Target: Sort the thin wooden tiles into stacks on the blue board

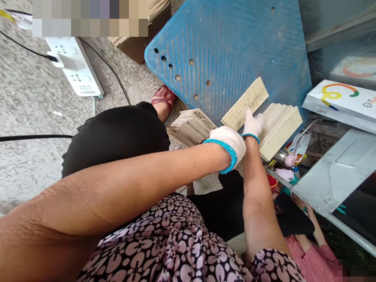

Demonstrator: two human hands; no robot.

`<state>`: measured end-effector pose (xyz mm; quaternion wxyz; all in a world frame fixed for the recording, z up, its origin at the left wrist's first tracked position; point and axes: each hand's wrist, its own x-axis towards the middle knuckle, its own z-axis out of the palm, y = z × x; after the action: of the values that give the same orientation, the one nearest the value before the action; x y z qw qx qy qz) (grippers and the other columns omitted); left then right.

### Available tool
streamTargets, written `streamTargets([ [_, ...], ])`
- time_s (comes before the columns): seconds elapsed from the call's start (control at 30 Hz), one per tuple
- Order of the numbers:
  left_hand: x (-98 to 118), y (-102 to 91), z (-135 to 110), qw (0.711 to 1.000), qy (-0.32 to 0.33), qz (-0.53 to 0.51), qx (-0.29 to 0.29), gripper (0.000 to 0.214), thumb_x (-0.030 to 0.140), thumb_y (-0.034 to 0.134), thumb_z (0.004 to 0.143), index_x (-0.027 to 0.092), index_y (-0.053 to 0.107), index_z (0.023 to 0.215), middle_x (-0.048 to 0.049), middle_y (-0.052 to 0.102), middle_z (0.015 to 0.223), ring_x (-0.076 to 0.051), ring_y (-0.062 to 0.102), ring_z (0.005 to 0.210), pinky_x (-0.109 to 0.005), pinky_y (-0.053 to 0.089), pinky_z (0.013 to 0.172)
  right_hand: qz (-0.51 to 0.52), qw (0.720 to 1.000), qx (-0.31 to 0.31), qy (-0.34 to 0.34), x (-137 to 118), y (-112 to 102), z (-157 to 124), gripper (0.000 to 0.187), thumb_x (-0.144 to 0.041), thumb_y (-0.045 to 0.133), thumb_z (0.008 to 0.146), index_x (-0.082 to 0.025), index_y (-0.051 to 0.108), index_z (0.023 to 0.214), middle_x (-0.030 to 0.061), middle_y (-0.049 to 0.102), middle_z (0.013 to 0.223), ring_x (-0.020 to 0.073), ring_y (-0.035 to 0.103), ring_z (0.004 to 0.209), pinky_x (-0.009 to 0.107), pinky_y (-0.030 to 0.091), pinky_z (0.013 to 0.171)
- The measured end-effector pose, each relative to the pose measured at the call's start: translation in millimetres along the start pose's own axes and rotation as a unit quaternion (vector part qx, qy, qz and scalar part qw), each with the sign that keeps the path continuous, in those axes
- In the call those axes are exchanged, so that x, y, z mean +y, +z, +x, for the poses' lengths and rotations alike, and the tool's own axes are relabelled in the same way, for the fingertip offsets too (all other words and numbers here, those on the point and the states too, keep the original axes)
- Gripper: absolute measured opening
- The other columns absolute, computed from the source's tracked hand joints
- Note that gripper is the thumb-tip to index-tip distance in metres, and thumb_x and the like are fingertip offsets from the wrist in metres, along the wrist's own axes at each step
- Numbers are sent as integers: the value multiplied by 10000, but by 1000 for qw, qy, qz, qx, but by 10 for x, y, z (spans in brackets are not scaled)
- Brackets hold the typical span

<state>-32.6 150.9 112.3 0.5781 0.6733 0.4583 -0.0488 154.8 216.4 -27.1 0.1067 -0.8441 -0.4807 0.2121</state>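
Both of my hands wear white gloves with blue cuffs. My right hand [253, 124] rests its fingers on the lower end of a single cream slat [246, 102], which lies tilted on a blue ribbed board [235, 47]. Just right of that hand a stack of cream slats [280, 127] leans fanned out. My left hand [227, 144] sits between that stack and a second fanned stack [190, 126] on the left, with its fingers hidden from view.
A white power strip [75, 66] with cables lies on the concrete floor at upper left, and a cardboard box [138, 43] stands behind. My sandalled foot [163, 98] is beside the board. A white printed box [343, 100], a grey metal sheet [331, 172] and another person's pink sleeve [311, 246] crowd the right.
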Motion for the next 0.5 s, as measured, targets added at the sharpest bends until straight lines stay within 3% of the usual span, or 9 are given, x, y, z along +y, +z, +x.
streamTargets([
  [0.1,144,-161,-129,993,-20,115,23,336,76,490,872,39,715,1118,-236,693,1078,-365,649,1058,-462,493,894,41,999,-3,-5,151,-196,-472,534,-359,549,898,4,483,1284,205,595,1237,205,587,1091,387,460,988],
  [0.17,99,-273,-175,991,-16,125,40,345,92,466,889,51,724,1116,-232,695,1072,-335,656,1040,-425,483,892,54,998,-21,-19,304,-306,-890,377,-316,544,886,-64,571,1165,139,656,1110,179,619,947,360,503,915],
  [0.23,32,-334,-173,990,1,132,51,342,122,498,882,96,738,1124,-212,708,1039,-319,659,1015,-409,478,873,41,998,-26,-36,493,-370,-1322,268,-344,555,875,-137,630,1027,97,675,1024,195,607,931,379,501,909],
  [0.33,-18,-327,-134,986,29,150,63,356,145,536,857,137,742,1148,-194,717,984,-309,659,968,-395,471,822,-14,995,-56,-86,779,-360,-1841,229,-341,560,871,-155,667,953,96,678,986,206,605,921,354,493,877],
  [0.43,-6,-281,-128,984,39,161,70,384,123,525,850,138,736,1171,-198,715,988,-304,655,953,-383,460,797,-128,967,-138,-174,986,-274,-2090,236,-278,490,919,-156,677,996,92,687,974,205,604,946,325,471,869],
  [0.5,7,-265,-143,983,38,160,77,406,105,520,842,142,732,1185,-198,713,1013,-303,651,961,-382,455,804,-157,953,-170,-197,1060,-220,-2133,213,-220,491,915,-172,684,991,79,695,994,202,598,962,316,452,884],
])
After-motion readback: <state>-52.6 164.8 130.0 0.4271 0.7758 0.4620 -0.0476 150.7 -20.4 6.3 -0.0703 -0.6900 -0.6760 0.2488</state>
